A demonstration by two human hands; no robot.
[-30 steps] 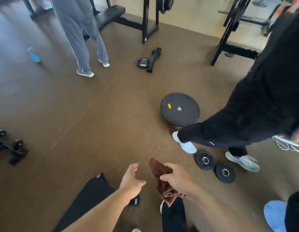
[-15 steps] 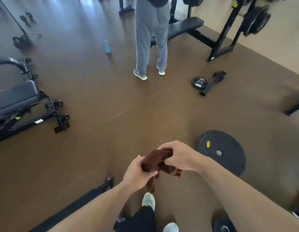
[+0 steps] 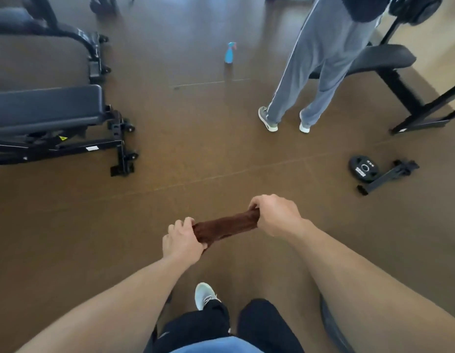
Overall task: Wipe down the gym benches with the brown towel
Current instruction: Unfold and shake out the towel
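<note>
I look down at two bare hands holding the brown towel [image 3: 225, 226] stretched between them above the floor. The left hand [image 3: 181, 242] grips one bunched end, fingers curled round it; the right hand [image 3: 274, 215] pinches the other end. I judge the towel soft, light and limp (it sags a little in the middle), so any fold gives a hold. The nearest bench [image 3: 47, 105] stands ahead to the left, well apart, its padded surface not yet wiped.
</note>
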